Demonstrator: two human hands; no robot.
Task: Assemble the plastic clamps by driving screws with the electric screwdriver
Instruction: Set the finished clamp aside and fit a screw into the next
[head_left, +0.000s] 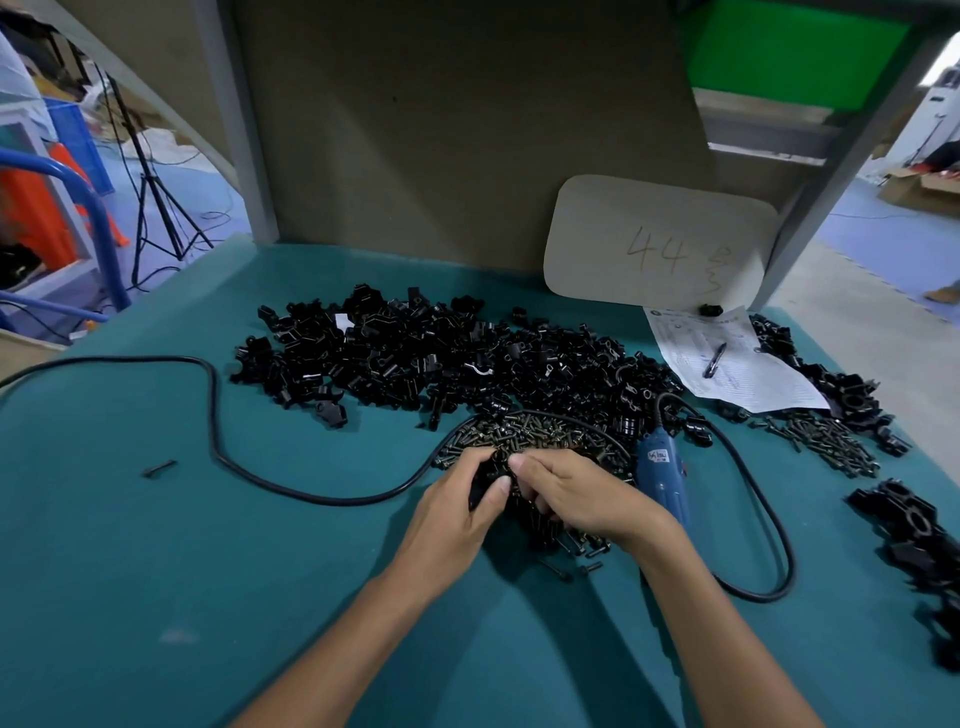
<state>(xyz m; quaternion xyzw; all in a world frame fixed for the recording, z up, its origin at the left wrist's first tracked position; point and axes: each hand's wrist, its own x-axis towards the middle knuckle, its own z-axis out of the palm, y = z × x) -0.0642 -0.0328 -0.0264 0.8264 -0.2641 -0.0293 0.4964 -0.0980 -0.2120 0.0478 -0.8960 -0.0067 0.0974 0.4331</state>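
Observation:
My left hand (457, 506) grips a black plastic clamp (483, 480) over the heap of dark screws (540, 434) at the table's middle. My right hand (576, 493) meets it from the right, fingertips pinching at the clamp's top; whether a screw is between them is hidden. The blue electric screwdriver (662, 473) lies on the table just right of my right hand, untouched. A large pile of loose black clamp parts (441, 348) spreads behind the screws.
The screwdriver's black cable (218, 415) loops across the green table (156, 571). Assembled clamps (914, 525) lie at the right edge, more screws (826, 436) near them. A paper sheet with a pen (722, 358) and a cardboard sign (660, 244) stand at the back right.

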